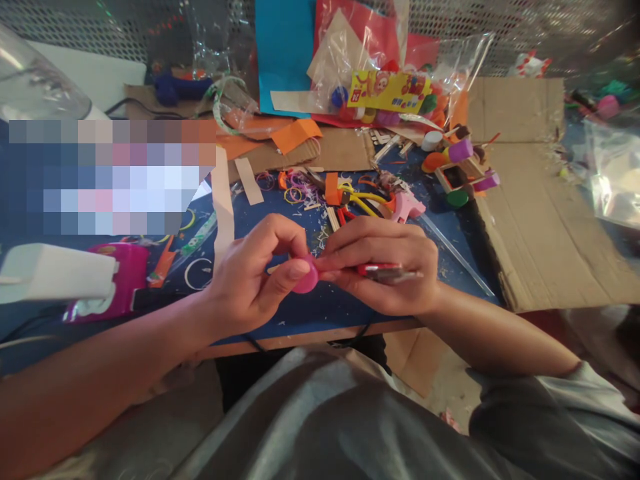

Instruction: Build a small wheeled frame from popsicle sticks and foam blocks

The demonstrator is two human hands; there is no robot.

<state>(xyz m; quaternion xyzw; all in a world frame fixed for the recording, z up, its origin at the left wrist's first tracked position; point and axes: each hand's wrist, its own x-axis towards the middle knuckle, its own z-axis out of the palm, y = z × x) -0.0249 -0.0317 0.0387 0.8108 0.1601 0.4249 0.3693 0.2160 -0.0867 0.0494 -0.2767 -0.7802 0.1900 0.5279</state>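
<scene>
My left hand (257,270) pinches a small pink round cap (305,278) between thumb and bent forefinger, just above the near edge of the blue table. From the right, the fingertips of my right hand (385,247) meet at the cap's side. A slim tool with a red and dark handle (383,271) is tucked in my right palm; its metal end points right, and its kind is unclear. Beyond my hands lie yellow-handled pliers (367,201) and a pink glue gun (407,207). What my right fingertips hold at the cap is hidden.
A small stick build with coloured caps (453,177) stands beside a large cardboard sheet (555,220). Behind it is a clear bag with a yellow label (390,90). At left, a white charger (57,272) sits in a magenta power socket (133,273). A clear rod (457,257) lies right.
</scene>
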